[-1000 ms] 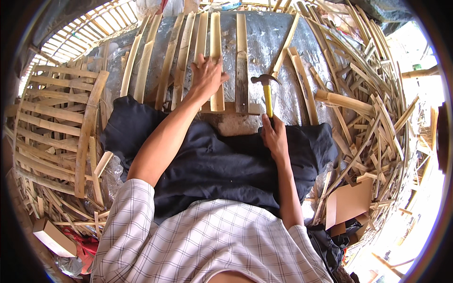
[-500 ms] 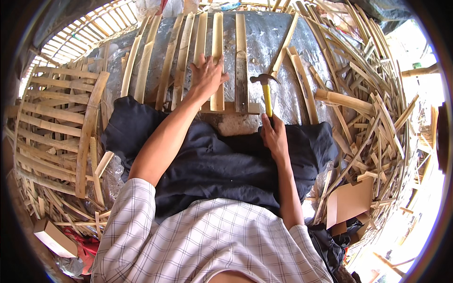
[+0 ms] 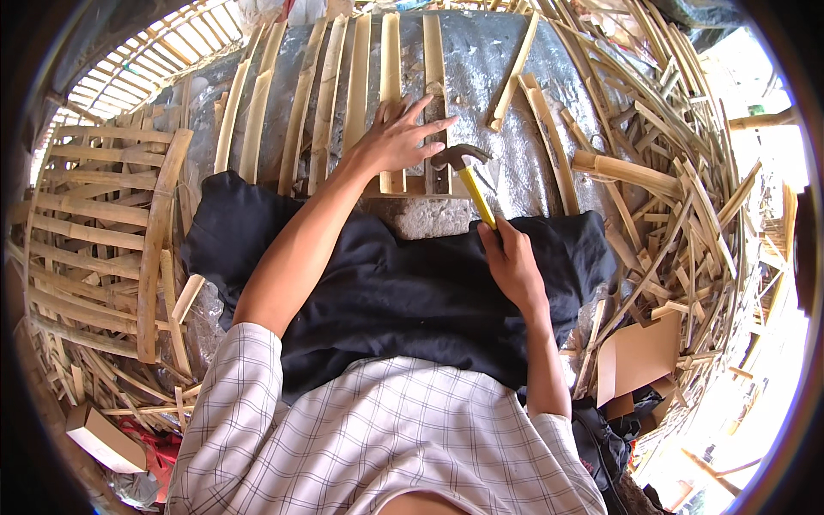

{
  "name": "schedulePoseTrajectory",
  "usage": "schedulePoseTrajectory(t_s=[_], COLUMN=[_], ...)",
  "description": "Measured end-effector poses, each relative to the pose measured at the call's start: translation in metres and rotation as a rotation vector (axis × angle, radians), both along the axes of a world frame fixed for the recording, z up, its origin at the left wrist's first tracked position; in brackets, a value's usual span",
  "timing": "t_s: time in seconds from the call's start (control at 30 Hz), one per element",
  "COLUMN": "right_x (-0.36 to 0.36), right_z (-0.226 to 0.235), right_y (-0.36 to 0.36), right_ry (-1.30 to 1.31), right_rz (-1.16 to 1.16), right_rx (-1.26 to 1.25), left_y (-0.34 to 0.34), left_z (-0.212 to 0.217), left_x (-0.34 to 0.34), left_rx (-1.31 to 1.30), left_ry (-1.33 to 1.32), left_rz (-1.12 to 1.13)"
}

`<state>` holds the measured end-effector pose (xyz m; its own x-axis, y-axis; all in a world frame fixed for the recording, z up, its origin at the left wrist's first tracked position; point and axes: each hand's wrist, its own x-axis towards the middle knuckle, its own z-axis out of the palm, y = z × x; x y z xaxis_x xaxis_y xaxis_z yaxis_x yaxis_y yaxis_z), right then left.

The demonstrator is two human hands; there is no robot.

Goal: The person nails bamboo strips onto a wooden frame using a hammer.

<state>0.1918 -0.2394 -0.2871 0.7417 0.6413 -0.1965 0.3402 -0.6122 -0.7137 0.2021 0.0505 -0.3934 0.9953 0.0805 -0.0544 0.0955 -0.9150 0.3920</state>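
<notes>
My right hand (image 3: pixel 513 264) is wrapped round the yellow handle of a claw hammer (image 3: pixel 477 194), whose dark head points up and leftward. My left hand (image 3: pixel 400 137) reaches forward with fingers spread and holds nothing. It is over a pale split-bamboo strip (image 3: pixel 390 69), its fingertips reaching toward a darker-stained bamboo strip (image 3: pixel 435 51) on the right; whether they touch it I cannot tell. Several more bamboo strips (image 3: pixel 326 103) lie side by side, running away from me. Near me, their ends lie on a wooden crosspiece (image 3: pixel 365 196), partly hidden by my left forearm.
The strips rest on a grey, rounded surface (image 3: pixel 549 77). A slatted bamboo panel (image 3: pixel 90 215) stands at left. Piles of bamboo offcuts (image 3: pixel 678 232) fill the right side, with a thick bamboo piece (image 3: pixel 627 174) and a cardboard box (image 3: pixel 637 356). Dark cloth (image 3: pixel 403 300) covers my lap.
My left hand has moved right, from one pale strip toward the stained one. My right hand has shifted slightly right and nearer me, and the hammer now tilts to the left.
</notes>
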Motion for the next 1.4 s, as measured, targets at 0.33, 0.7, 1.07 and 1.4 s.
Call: schedulePoseTrajectory(t_s=[0.33, 0.7, 1.07, 1.4], right_x=[-0.015, -0.021, -0.019, -0.018], right_z=[0.052, 0.02, 0.031, 0.049], right_y=[0.002, -0.007, 0.0, 0.01], right_ry=[-0.327, -0.356, -0.433, -0.245], right_rz=[-0.023, -0.062, -0.007, -0.07], right_rx=[-0.096, -0.056, 0.018, 0.049], left_y=[0.003, 0.002, 0.001, 0.002], left_z=[-0.008, -0.005, -0.005, 0.003], left_x=[-0.006, 0.0, -0.002, -0.004], left_rx=[0.085, 0.042, -0.01, 0.026], left_ry=[-0.099, 0.03, 0.056, 0.146], left_rz=[-0.038, -0.005, -0.026, -0.038])
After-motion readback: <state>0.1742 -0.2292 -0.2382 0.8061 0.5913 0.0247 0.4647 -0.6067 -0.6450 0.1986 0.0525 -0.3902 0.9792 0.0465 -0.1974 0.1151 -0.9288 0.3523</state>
